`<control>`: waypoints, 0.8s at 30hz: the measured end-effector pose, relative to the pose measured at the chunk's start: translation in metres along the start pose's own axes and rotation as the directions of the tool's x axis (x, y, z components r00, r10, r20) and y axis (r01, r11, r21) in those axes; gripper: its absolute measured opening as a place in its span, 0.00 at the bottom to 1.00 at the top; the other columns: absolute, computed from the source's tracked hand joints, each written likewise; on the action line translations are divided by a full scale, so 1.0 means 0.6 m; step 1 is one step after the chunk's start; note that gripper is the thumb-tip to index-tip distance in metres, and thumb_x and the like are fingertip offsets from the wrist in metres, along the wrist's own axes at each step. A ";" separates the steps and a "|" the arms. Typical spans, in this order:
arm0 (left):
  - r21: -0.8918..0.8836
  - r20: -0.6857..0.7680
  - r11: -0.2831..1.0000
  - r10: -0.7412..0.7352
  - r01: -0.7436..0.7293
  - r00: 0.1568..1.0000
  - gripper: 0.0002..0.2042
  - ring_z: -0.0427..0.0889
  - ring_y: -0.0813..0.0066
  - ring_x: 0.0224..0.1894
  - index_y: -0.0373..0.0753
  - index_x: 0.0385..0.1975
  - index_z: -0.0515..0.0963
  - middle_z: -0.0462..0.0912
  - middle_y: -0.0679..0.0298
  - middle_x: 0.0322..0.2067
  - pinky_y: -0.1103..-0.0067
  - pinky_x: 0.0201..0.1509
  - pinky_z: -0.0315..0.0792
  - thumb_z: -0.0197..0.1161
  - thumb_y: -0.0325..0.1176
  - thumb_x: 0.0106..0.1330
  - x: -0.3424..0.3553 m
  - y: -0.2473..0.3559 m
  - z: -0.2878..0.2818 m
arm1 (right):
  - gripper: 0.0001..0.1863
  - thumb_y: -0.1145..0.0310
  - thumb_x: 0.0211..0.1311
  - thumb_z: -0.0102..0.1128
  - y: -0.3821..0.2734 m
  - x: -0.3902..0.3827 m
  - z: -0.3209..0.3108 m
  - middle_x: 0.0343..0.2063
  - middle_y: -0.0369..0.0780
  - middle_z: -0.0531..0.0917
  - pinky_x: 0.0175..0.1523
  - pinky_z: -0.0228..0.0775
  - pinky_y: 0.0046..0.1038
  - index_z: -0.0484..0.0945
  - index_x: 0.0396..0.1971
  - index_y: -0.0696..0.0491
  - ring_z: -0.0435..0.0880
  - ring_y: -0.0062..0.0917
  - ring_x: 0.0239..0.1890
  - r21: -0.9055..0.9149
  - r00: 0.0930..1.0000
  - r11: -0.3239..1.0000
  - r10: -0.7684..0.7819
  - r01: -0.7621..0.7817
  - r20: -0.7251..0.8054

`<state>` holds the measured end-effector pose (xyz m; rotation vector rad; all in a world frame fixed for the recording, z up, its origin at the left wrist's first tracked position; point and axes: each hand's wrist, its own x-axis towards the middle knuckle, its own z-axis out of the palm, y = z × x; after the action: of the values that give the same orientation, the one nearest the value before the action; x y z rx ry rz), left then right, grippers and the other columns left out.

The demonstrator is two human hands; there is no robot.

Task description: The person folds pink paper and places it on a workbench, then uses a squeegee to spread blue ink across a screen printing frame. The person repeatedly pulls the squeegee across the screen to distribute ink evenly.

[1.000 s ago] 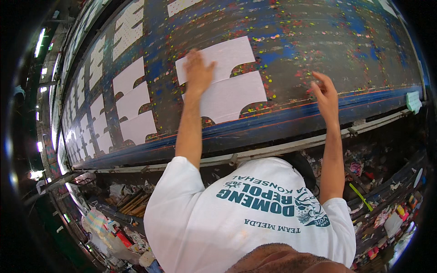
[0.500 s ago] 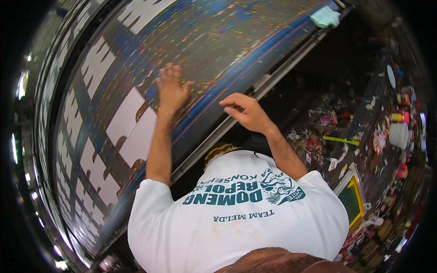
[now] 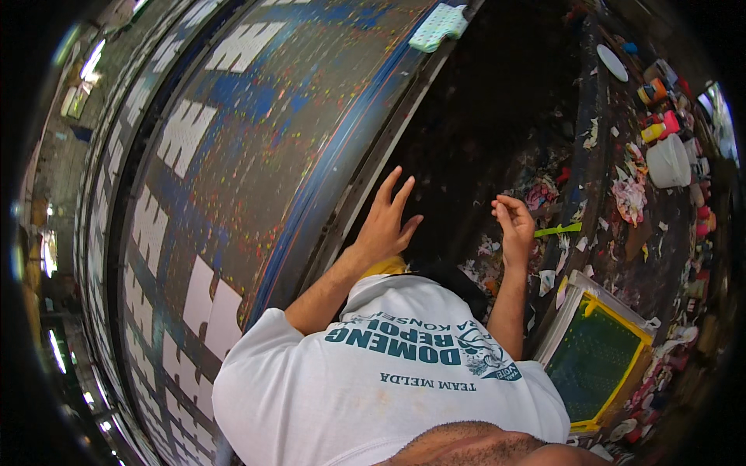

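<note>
My left hand (image 3: 386, 221) is raised over the near edge of a long dark table (image 3: 264, 182), fingers spread and nothing in them. My right hand (image 3: 516, 237) hovers to the right over the dark gap, fingers curled in toward the thumb; nothing shows between them. Paint specks and blue smears cover the table top. A row of white cut pieces with notched edges (image 3: 188, 136) lies along it, and larger pale panels (image 3: 220, 314) lie nearest my left arm. Neither hand touches a piece.
A folded pale-green cloth (image 3: 437, 28) rests on the table's near edge. To the right are a mesh screen in a yellow-taped frame (image 3: 597, 363), a green strip (image 3: 558, 229), crumpled rags (image 3: 628, 202), a white bucket (image 3: 667, 162) and several colourful containers (image 3: 660, 127).
My left hand has moved off the table top toward the right, past its edge. My right hand has shifted right and its fingers now point up. The view has turned to the right.
</note>
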<state>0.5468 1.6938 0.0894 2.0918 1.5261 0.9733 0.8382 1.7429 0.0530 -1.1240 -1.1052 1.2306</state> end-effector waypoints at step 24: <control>-0.406 -0.025 0.881 0.256 -0.244 0.966 0.18 0.85 0.56 0.53 0.35 0.54 0.79 0.74 0.48 0.60 0.68 0.55 0.83 0.71 0.21 0.64 0.738 -0.102 0.223 | 0.10 0.73 0.74 0.62 -0.010 0.636 -0.118 0.46 0.37 0.88 0.52 0.76 0.25 0.85 0.50 0.59 0.86 0.20 0.46 -0.384 0.980 0.922 0.111 -0.040 0.165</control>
<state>0.6777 2.1415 0.0950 2.0094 0.9439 1.2238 0.9211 2.1222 0.0551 -1.3738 -1.4993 1.2296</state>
